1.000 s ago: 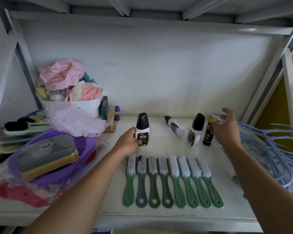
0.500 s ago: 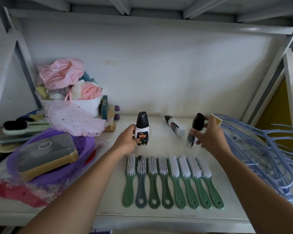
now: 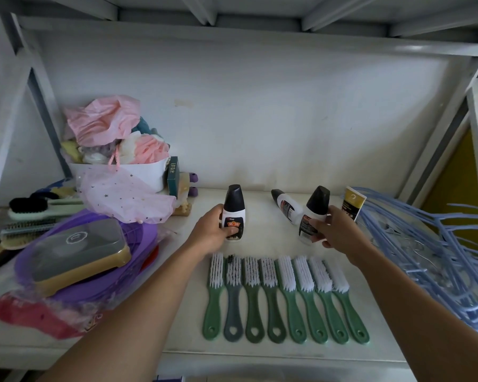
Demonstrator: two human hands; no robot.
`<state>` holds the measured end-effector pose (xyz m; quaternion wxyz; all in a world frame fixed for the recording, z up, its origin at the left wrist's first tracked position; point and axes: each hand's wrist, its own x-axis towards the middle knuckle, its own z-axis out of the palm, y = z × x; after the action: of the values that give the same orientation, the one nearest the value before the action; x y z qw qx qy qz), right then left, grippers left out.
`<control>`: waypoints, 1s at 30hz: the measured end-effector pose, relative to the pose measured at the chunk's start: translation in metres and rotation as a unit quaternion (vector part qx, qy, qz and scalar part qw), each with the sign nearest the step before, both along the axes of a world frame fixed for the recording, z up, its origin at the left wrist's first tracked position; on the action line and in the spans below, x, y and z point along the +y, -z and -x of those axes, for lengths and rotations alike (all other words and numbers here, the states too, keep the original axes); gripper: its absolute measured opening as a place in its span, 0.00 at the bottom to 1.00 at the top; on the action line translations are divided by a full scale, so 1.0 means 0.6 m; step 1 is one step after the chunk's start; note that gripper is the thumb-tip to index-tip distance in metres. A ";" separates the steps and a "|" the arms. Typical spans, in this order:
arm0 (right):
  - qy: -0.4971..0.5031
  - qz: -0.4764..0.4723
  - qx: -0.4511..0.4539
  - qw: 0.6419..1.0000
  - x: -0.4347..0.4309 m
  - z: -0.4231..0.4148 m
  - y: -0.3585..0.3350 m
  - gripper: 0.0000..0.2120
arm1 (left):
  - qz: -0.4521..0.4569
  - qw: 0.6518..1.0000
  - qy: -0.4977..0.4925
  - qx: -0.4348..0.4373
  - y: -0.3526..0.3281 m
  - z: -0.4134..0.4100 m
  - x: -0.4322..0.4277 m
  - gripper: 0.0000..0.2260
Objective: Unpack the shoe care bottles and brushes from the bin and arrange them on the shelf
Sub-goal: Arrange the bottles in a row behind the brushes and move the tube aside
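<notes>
My left hand (image 3: 211, 230) grips an upright white shoe care bottle with a black cap (image 3: 233, 206) on the white shelf (image 3: 182, 299). Fingers of my right hand (image 3: 335, 230) are curled round a second black-capped bottle (image 3: 312, 213), which tilts to the left. Behind and between them a third bottle (image 3: 286, 209) lies on its side. A gold and black tube (image 3: 352, 204) stands right of my right hand. Several green-handled brushes with white bristles (image 3: 284, 296) lie in a row in front of the bottles.
A purple basin holding a gold-edged box (image 3: 80, 249) sits at the left, with brushes (image 3: 42, 209) behind it. A white tub of pink cloths (image 3: 116, 150) stands at the back left. Blue hangers (image 3: 431, 252) are piled at the right.
My right hand left the gold tube, moved left and took hold of the right bottle, which now tilts. My left hand stayed on its bottle.
</notes>
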<state>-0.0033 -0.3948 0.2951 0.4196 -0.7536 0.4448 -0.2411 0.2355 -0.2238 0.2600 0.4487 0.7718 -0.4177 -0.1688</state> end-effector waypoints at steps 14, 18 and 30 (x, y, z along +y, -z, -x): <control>-0.062 0.045 0.014 0.997 0.043 -0.063 0.003 0.16 | 0.021 1.000 -0.018 -0.013 0.004 -0.015 0.014 0.17; -0.067 0.061 0.028 0.995 0.042 -0.084 0.009 0.09 | 0.023 0.999 -0.006 -0.028 0.007 -0.030 0.013 0.17; -0.088 0.025 -0.002 0.996 0.057 -0.154 0.009 0.07 | 0.027 0.999 0.032 -0.033 0.010 -0.061 0.006 0.19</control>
<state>0.0894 -0.3604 0.2899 0.4208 -0.7997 0.3699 -0.2159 0.2722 -0.2202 0.2537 0.4493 0.7510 -0.4612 -0.1461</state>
